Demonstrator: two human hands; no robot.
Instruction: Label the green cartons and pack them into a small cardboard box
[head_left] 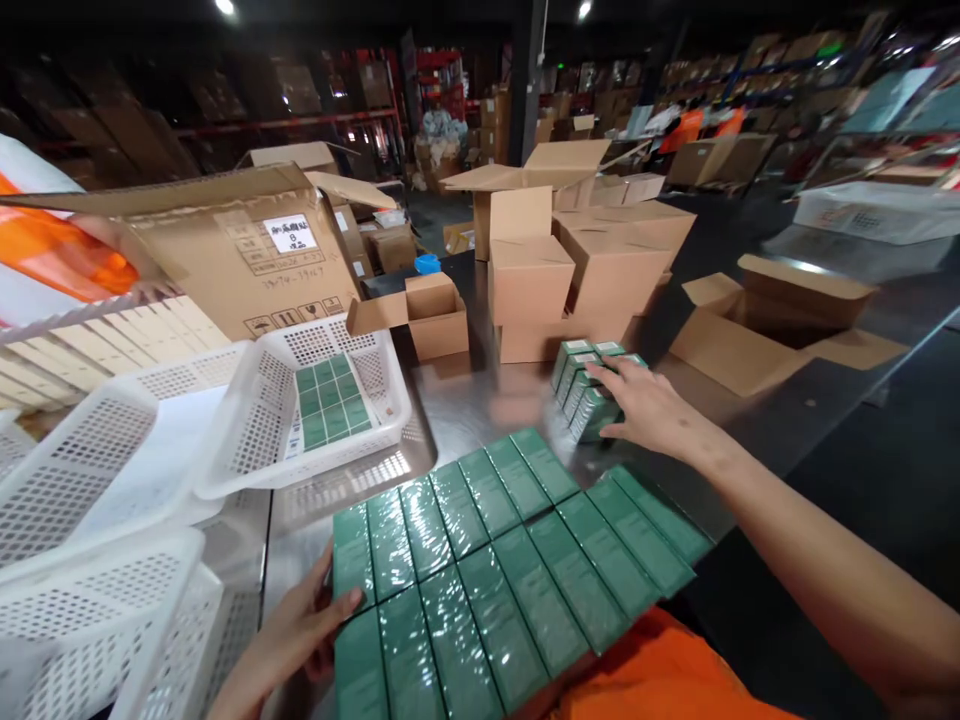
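A flat block of several green shrink-wrapped boxes [510, 560] lies on the metal table [465, 410] right in front of me. My left hand [300, 630] holds its near left edge, thumb on top. My right hand [645, 405] reaches forward and rests on a smaller stack of green boxes [581, 380] standing further back on the table, fingers curled over its top.
White perforated baskets [247, 440] stand at the left, one holding several green boxes [330, 400]. Brown cartons [600, 270] are stacked behind the small stack, with an open carton [780, 320] at the right and a large one [240, 250] at the left. Warehouse shelving fills the background.
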